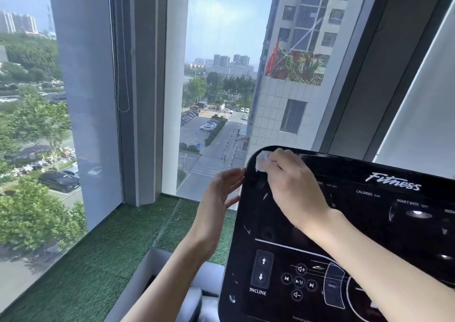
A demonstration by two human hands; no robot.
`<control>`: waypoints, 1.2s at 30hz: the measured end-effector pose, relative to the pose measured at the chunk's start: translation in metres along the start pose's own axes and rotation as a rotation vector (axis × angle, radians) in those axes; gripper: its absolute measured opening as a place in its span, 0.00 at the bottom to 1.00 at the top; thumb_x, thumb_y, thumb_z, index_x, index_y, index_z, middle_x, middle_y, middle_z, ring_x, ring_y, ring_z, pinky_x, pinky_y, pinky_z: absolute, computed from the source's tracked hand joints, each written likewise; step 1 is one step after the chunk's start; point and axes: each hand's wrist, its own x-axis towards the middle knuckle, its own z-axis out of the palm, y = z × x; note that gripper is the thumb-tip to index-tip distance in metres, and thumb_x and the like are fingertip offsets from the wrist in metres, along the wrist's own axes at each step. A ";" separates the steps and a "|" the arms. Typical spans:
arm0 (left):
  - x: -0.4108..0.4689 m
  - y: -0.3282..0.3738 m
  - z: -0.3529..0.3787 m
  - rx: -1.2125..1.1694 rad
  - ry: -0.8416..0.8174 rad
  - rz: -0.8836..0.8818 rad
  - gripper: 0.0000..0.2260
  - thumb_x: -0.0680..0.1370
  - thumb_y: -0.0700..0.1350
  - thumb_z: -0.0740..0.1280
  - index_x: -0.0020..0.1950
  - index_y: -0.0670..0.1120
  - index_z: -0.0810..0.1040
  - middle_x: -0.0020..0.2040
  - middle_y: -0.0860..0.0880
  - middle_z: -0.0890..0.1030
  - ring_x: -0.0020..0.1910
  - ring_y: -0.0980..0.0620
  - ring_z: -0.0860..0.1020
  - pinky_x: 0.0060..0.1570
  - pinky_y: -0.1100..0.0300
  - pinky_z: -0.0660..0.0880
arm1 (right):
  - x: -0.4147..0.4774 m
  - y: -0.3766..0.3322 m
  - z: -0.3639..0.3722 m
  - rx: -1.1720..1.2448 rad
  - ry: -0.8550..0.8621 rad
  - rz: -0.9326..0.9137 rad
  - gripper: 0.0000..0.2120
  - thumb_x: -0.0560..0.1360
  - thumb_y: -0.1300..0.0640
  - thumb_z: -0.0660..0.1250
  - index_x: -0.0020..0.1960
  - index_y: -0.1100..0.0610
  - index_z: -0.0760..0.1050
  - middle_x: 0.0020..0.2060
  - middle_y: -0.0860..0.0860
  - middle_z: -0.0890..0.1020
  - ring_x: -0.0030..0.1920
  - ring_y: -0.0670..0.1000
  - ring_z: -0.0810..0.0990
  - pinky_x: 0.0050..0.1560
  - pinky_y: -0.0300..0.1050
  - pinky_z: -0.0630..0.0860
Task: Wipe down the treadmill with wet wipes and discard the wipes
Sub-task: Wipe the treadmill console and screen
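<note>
A tall window (221, 80) over a city street stands behind a green turf ledge (110, 247). At the near right sits the black treadmill console (374, 225). The right hand (293, 183) grips a wet wipe (261, 162), fingers curled, pressing it on the console's far left corner. The left hand (219, 196) is open, fingertips against the console's left edge. Wiping looks barely begun: most of the panel, the unseen frame and discarding remain.

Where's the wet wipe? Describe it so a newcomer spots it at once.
Start at the black treadmill console, lower right. At its top-left corner the right hand presses a small crumpled wet wipe onto the panel. Unlike the printed white markings around it, it is a soft wad.
</note>
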 end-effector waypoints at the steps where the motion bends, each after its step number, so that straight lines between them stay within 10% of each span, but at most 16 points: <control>1: 0.000 0.000 0.001 0.005 0.005 -0.001 0.21 0.86 0.49 0.44 0.65 0.47 0.75 0.63 0.53 0.81 0.65 0.57 0.77 0.66 0.51 0.71 | -0.006 -0.006 0.003 0.011 -0.026 -0.022 0.14 0.76 0.66 0.55 0.49 0.63 0.79 0.45 0.52 0.75 0.43 0.53 0.72 0.47 0.46 0.76; 5: -0.002 0.000 0.004 0.014 0.044 0.000 0.21 0.86 0.48 0.45 0.63 0.48 0.76 0.61 0.54 0.82 0.63 0.58 0.78 0.64 0.54 0.72 | -0.026 -0.013 0.001 -0.040 -0.229 -0.272 0.13 0.77 0.68 0.59 0.56 0.61 0.80 0.55 0.53 0.79 0.48 0.55 0.77 0.51 0.48 0.76; 10: -0.006 0.000 0.005 0.025 0.036 -0.001 0.22 0.86 0.49 0.44 0.65 0.47 0.76 0.64 0.52 0.81 0.66 0.56 0.76 0.66 0.51 0.70 | -0.004 0.010 -0.004 -0.088 -0.052 0.097 0.15 0.72 0.69 0.70 0.58 0.61 0.80 0.51 0.54 0.79 0.50 0.59 0.74 0.52 0.53 0.74; 15: -0.007 0.001 0.007 0.027 0.062 -0.004 0.20 0.86 0.48 0.45 0.62 0.49 0.77 0.59 0.55 0.83 0.63 0.59 0.78 0.66 0.54 0.71 | -0.025 -0.021 -0.004 -0.112 -0.254 -0.092 0.20 0.78 0.52 0.60 0.67 0.59 0.75 0.60 0.52 0.78 0.59 0.56 0.74 0.55 0.52 0.71; 22: -0.011 0.002 0.004 0.050 0.032 -0.022 0.22 0.86 0.49 0.44 0.65 0.48 0.76 0.63 0.54 0.81 0.65 0.58 0.76 0.65 0.53 0.70 | -0.014 0.003 -0.010 -0.185 -0.116 0.138 0.18 0.79 0.53 0.58 0.66 0.54 0.76 0.60 0.49 0.78 0.56 0.55 0.74 0.53 0.51 0.66; 36: -0.014 0.000 0.002 0.054 0.049 -0.030 0.21 0.86 0.48 0.44 0.63 0.48 0.77 0.59 0.56 0.83 0.63 0.60 0.77 0.60 0.58 0.72 | -0.047 -0.019 -0.009 -0.135 -0.376 -0.186 0.20 0.80 0.47 0.57 0.69 0.49 0.74 0.64 0.47 0.76 0.58 0.55 0.73 0.55 0.53 0.68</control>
